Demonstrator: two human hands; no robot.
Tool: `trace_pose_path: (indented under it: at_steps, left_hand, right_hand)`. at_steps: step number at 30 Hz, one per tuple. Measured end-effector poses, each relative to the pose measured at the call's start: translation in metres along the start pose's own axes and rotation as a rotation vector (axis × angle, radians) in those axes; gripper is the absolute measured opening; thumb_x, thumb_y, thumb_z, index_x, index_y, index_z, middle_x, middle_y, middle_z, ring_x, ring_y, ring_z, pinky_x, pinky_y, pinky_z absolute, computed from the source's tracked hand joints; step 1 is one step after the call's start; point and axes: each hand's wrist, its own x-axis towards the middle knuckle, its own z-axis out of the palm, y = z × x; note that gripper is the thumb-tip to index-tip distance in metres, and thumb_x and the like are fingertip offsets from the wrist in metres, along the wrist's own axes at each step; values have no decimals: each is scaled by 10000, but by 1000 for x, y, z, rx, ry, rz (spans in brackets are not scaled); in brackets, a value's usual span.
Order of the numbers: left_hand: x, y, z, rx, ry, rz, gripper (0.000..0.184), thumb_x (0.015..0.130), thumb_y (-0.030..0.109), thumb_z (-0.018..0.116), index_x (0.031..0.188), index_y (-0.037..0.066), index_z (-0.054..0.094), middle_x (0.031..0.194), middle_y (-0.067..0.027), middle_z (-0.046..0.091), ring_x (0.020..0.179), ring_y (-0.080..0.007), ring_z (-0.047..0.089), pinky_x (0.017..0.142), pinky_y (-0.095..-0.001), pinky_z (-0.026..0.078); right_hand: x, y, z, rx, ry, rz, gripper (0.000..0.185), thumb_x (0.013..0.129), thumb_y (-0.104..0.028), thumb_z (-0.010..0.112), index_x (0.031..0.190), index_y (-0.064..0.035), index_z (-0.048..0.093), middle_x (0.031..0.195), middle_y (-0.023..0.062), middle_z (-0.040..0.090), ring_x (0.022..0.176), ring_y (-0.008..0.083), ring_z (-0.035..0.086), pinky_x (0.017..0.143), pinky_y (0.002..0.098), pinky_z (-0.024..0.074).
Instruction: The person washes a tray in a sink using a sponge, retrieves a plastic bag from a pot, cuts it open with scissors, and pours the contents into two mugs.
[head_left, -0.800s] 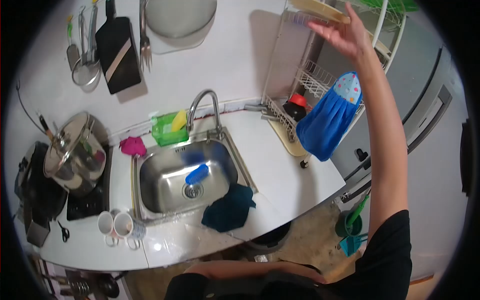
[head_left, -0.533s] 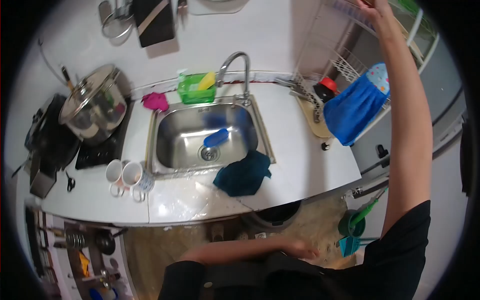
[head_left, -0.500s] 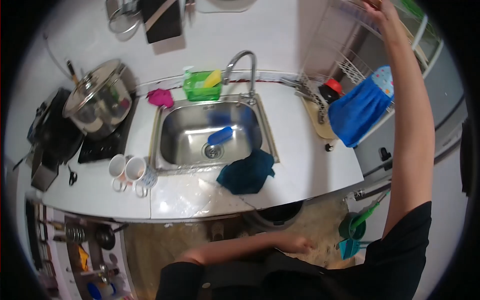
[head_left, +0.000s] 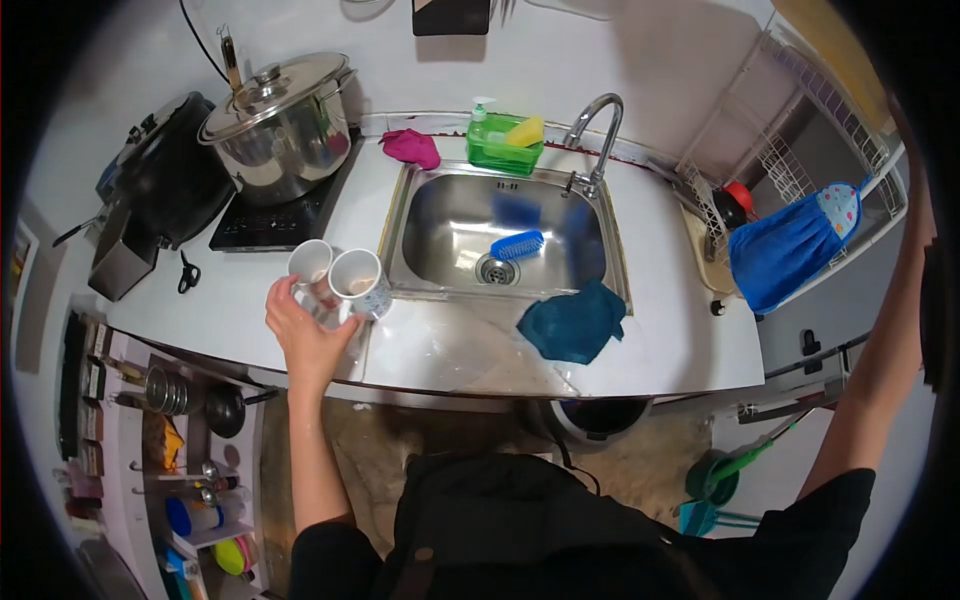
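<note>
My left hand (head_left: 312, 325) is at two white mugs on the counter left of the sink. Its fingers and thumb are spread, the fingers beside the left mug (head_left: 312, 258) and the thumb by the handle of the right mug (head_left: 360, 278), which has a printed pattern. Whether it bears any of their weight I cannot tell. Both mugs stand upright. My right arm (head_left: 890, 350) stretches up along the right edge past the dish rack (head_left: 795, 175), and its hand is lost in the dark border.
A steel sink (head_left: 398, 250) holds a blue brush (head_left: 517, 246). A teal cloth (head_left: 575, 322) lies on its front right edge. Behind stand a green caddy (head_left: 505, 155) and a tap (head_left: 607, 130). To the left are a large pot (head_left: 280, 140), a cooktop (head_left: 270, 225) and scissors (head_left: 187, 272).
My left hand has moved from in front of my body to the mugs. The view has shifted left, and my right hand has gone out of sight.
</note>
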Motion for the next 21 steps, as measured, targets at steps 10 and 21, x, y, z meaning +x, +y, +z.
trace_pose_path:
  at_steps: [10,21]
  left_hand:
    - [7,-75,31,-205,61,-18,729,587,128,767,1196,21,381,1294,-229,297,1210,-407,316,1008,-470,298]
    - [28,-106,25,-366,-86,105,243,683,-39,483,889,8,603,1054,-178,404,959,-327,443,863,-404,382]
  right_hand:
    - [-134,-10,-20,-303,-177,295,496,949,-108,464,1374,63,274,1368,355,288,1151,483,468,870,438,550]
    - [-376,123,-117,-448,617,-122,158,714,-33,443,836,45,508,824,173,581,710,300,601,691,388,573]
